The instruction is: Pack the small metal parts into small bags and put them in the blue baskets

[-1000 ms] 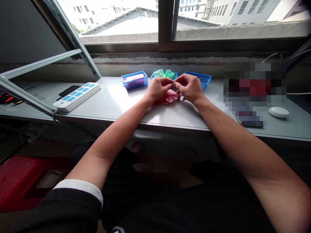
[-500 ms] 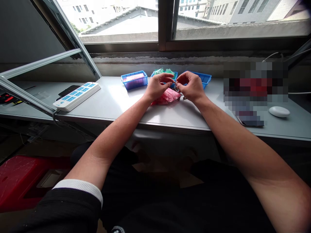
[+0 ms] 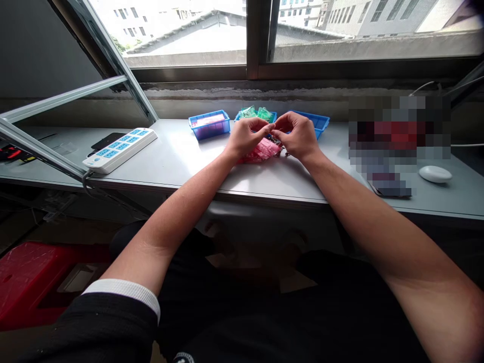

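My left hand (image 3: 245, 135) and my right hand (image 3: 298, 132) meet at the fingertips above the table, each closed in a pinch. Whatever lies between the fingers is too small to make out. Beneath them rests a crumpled pink plastic bag (image 3: 263, 150), with small dark metallic pieces (image 3: 279, 146) at its right end. Just behind my left hand is a blue bin (image 3: 237, 116) with green plastic packets (image 3: 260, 114) in it. Another blue bin (image 3: 320, 121) stands behind my right hand, its inside mostly hidden.
A third blue bin (image 3: 212, 132) with pink contents stands to the left. Farther left lie a white power strip (image 3: 120, 150) and a dark phone-like slab (image 3: 110, 140). A metal frame (image 3: 124, 75) rises there. On the right is a white mouse (image 3: 435, 174) beside a blurred area.
My left fingers have moved slightly right and closed up against the right fingertips. The gap between the hands has narrowed, and the pink bag is a little more covered.
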`<control>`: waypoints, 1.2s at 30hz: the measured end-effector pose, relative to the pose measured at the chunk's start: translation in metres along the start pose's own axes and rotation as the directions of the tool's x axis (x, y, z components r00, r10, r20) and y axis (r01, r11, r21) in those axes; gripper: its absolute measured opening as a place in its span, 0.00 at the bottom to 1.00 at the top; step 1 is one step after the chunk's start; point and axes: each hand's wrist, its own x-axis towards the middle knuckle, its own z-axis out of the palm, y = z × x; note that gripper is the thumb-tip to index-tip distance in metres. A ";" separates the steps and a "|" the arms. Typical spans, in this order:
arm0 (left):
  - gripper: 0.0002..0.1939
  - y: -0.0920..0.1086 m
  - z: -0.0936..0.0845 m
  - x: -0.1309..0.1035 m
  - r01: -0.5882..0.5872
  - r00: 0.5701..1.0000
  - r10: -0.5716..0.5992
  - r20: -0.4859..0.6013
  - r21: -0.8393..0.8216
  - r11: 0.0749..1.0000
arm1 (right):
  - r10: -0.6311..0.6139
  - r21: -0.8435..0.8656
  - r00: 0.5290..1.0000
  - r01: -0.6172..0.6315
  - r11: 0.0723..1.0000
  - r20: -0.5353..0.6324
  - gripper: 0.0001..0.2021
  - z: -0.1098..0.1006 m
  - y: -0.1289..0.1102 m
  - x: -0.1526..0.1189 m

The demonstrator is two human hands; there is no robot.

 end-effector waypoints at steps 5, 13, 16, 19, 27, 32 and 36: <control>0.15 0.001 0.001 -0.001 0.018 0.999 -0.018 0.048 -0.001 1.000 | -0.034 -0.044 0.999 0.035 0.998 0.018 0.12 0.000 -0.006 -0.002; 0.14 -0.020 0.002 0.005 0.003 1.000 -0.003 0.019 -0.009 1.000 | 0.020 -0.048 1.000 -0.019 0.999 0.024 0.09 0.000 -0.008 -0.001; 0.19 -0.023 0.002 0.003 -0.009 0.999 0.009 0.036 0.000 1.000 | 0.014 -0.064 1.000 -0.012 0.998 0.027 0.08 0.000 -0.004 0.000; 0.19 -0.025 0.003 0.002 -0.020 0.999 0.021 0.044 -0.010 1.000 | 0.007 -0.064 0.999 -0.005 0.998 0.035 0.08 0.000 -0.003 0.000; 0.37 -0.031 0.007 0.010 -0.030 0.999 0.029 -0.015 -0.104 0.994 | 0.057 -0.053 0.996 -0.054 0.997 0.065 0.13 -0.001 -0.007 -0.002; 0.20 -0.015 0.002 0.005 0.005 0.999 -0.006 -0.046 -0.002 1.000 | 0.020 -0.045 0.999 -0.019 0.999 0.034 0.11 0.000 -0.007 -0.002; 0.21 -0.003 0.000 -0.002 0.017 0.999 -0.019 0.044 0.051 0.999 | 0.017 -0.083 1.000 -0.016 0.996 0.016 0.13 0.000 -0.009 -0.002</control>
